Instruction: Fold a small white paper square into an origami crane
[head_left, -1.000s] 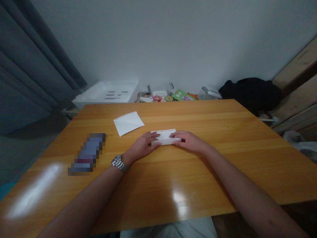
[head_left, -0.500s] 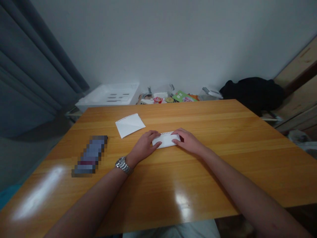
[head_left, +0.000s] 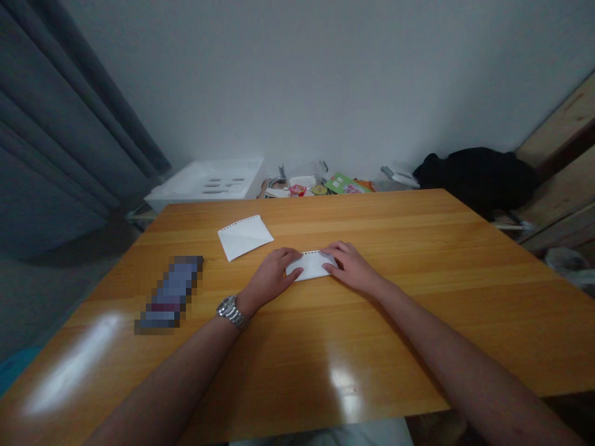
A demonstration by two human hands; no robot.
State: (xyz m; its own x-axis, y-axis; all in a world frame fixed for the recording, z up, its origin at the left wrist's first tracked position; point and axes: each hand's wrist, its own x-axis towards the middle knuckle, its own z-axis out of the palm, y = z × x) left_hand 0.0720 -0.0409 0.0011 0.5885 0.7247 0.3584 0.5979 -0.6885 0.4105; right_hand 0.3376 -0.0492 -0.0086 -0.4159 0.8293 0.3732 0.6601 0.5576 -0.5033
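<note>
A small folded sheet of white paper (head_left: 312, 266) lies on the wooden table, its row of punched holes along the far edge. My left hand (head_left: 275, 272) grips its left end, thumb on the near part and fingers at the far corner. At the right end, my right hand (head_left: 351, 267) holds the paper the same way, its fingers reaching over the far right corner. A metal watch (head_left: 232, 311) circles my left wrist. The undersides of the paper and some fingertips are hidden.
Another white sheet (head_left: 245, 238) with torn holes lies beyond my left hand. A blurred phone-like object (head_left: 171, 294) rests on the table (head_left: 418, 248) at left. Behind the table are a white tray (head_left: 204, 176), a green booklet (head_left: 346, 183) and a black bag-like heap (head_left: 476, 179).
My right fingers have shifted slightly left along the paper's far edge. My left hand stays nearly in place on its end. The whole view has tipped a little.
</note>
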